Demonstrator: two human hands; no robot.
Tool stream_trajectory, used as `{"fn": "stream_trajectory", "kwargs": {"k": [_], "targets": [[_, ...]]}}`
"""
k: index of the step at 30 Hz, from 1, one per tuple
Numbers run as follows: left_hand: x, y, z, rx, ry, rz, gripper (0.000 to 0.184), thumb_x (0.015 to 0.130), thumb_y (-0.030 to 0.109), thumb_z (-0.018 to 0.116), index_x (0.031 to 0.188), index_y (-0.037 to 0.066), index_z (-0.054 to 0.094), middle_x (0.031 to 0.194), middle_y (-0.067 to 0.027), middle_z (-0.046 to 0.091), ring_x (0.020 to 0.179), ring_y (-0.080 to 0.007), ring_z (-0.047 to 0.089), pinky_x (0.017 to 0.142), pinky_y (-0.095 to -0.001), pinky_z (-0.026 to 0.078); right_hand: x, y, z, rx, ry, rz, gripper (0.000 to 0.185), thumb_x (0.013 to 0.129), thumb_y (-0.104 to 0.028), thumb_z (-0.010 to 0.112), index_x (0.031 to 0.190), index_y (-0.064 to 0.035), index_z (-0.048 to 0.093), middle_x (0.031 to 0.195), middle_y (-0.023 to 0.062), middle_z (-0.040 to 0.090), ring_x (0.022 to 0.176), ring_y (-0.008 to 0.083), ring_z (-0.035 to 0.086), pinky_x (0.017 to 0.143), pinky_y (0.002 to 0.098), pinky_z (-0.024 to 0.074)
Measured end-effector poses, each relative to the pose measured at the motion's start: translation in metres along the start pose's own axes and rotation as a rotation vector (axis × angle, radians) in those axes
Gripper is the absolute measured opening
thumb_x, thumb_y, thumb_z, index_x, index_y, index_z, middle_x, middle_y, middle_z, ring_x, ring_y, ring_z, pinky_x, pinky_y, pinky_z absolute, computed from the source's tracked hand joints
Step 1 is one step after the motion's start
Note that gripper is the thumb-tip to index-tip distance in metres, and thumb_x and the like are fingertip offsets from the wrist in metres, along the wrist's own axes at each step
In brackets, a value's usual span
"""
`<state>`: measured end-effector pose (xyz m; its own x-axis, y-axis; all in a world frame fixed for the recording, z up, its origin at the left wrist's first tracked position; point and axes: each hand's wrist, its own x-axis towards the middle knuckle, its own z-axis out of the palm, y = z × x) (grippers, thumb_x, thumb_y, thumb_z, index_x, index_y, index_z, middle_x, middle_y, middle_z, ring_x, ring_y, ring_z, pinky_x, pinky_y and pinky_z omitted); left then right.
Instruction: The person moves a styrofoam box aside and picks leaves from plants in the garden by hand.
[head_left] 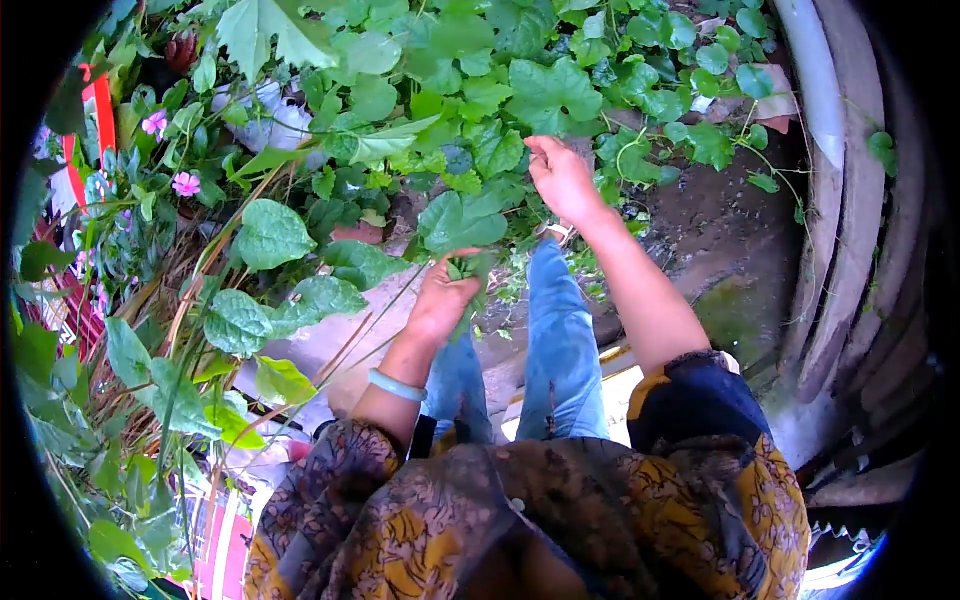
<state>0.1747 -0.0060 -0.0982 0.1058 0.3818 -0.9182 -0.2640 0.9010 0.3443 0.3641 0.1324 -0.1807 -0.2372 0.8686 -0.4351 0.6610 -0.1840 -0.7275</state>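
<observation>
Person's left forearm (pixel 382 408) angles forward, left hand (pixel 446 292) closed with fingers curled; right arm (pixel 650 285) reaches farther out, right hand (pixel 563 182) with fingers bent inward.

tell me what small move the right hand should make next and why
Probably pinch one of the vine leaves: the right hand is right at their lower edge, while the left hand holds a small bunch of greens.

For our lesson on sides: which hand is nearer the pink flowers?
Left. The left hand is right of the pink flowers; the right hand is farther right.
</observation>
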Motion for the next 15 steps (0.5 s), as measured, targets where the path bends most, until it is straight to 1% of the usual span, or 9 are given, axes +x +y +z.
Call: {"fn": "stream_trajectory", "kwargs": {"k": [1, 4, 5, 8, 9, 12, 13, 15], "targets": [[-0.001, 0.001, -0.001, 0.027, -0.028, 0.017, 0.041, 0.075, -0.009, 0.051, 0.112, 0.005, 0.058, 0.092, 0.0001, 0.059, 0.077, -0.0089, 0.054, 0.069, -0.0231, 0.045, 0.003, 0.005, 0.007, 0.034, -0.043, 0.064, 0.034, 0.083, -0.010, 0.051, 0.116, -0.0045, 0.054, 0.109, 0.0191, 0.059, 0.095, 0.0373, 0.059, 0.086, 0.0420, 0.0469], [-0.011, -0.001, 0.007, 0.070, -0.067, 0.102, 0.043, 0.077, -0.007, 0.051, 0.115, 0.009, 0.058, 0.084, 0.0055, 0.057, 0.071, -0.0051, 0.050, 0.064, -0.0205, 0.042, 0.010, -0.002, 0.027, -0.070, 0.008, 0.113, 0.038, 0.083, -0.013, 0.052, 0.120, -0.0054, 0.052, 0.113, 0.0184, 0.058, 0.099, 0.0361, 0.058, 0.088, 0.0423, 0.0463], [-0.012, -0.006, 0.005, 0.100, -0.078, 0.074, 0.045, 0.076, -0.008, 0.050, 0.117, 0.010, 0.059, 0.081, 0.0076, 0.055, 0.069, -0.0038, 0.049, 0.062, -0.0199, 0.042, 0.013, -0.006, 0.034, -0.176, 0.043, 0.120, 0.041, 0.084, -0.017, 0.053, 0.124, -0.0080, 0.049, 0.116, 0.0173, 0.057, 0.103, 0.0350, 0.057, 0.089, 0.0422, 0.0459], [-0.017, -0.020, 0.001, 0.086, -0.095, 0.047, 0.045, 0.076, -0.007, 0.051, 0.117, 0.009, 0.058, 0.080, 0.0075, 0.054, 0.068, -0.0037, 0.048, 0.062, -0.0195, 0.041, 0.019, -0.011, 0.051, -0.288, -0.044, 0.201, 0.043, 0.084, -0.023, 0.055, 0.125, -0.0126, 0.049, 0.123, 0.0143, 0.054, 0.108, 0.0346, 0.055, 0.092, 0.0428, 0.0440], [-0.017, -0.024, 0.000, 0.070, -0.083, 0.038, 0.045, 0.077, -0.007, 0.051, 0.117, 0.009, 0.058, 0.080, 0.0069, 0.054, 0.069, -0.0039, 0.048, 0.062, -0.0195, 0.042, 0.019, -0.008, 0.054, -0.314, -0.047, 0.111, 0.034, 0.086, -0.021, 0.053, 0.119, -0.0110, 0.053, 0.112, 0.0165, 0.059, 0.101, 0.0339, 0.058, 0.086, 0.0415, 0.0472], [-0.021, -0.025, -0.004, 0.080, -0.107, -0.026, 0.046, 0.077, -0.009, 0.050, 0.119, 0.008, 0.057, 0.090, 0.0044, 0.057, 0.076, -0.0052, 0.050, 0.068, -0.0207, 0.043, 0.014, 0.002, 0.048, -0.177, 0.014, 0.034, 0.025, 0.086, -0.020, 0.054, 0.109, -0.0101, 0.059, 0.105, 0.0165, 0.061, 0.094, 0.0335, 0.060, 0.081, 0.0428, 0.0483], [-0.022, -0.025, -0.005, 0.073, -0.099, -0.044, 0.046, 0.077, -0.009, 0.050, 0.119, 0.008, 0.057, 0.091, 0.0041, 0.058, 0.076, -0.0054, 0.050, 0.069, -0.0210, 0.043, 0.005, 0.006, 0.044, -0.067, 0.159, -0.064, 0.019, 0.085, -0.018, 0.057, 0.101, -0.0096, 0.062, 0.099, 0.0174, 0.063, 0.086, 0.0335, 0.061, 0.075, 0.0410, 0.0493], [-0.021, -0.025, -0.004, 0.057, -0.098, -0.078, 0.046, 0.077, -0.009, 0.051, 0.119, 0.008, 0.057, 0.092, 0.0036, 0.058, 0.077, -0.0058, 0.051, 0.070, -0.0215, 0.044, -0.019, 0.010, 0.030, 0.004, 0.042, 0.187, 0.018, 0.085, -0.017, 0.059, 0.101, -0.0091, 0.062, 0.093, 0.0150, 0.065, 0.081, 0.0288, 0.063, 0.071, 0.0370, 0.0496]]}}
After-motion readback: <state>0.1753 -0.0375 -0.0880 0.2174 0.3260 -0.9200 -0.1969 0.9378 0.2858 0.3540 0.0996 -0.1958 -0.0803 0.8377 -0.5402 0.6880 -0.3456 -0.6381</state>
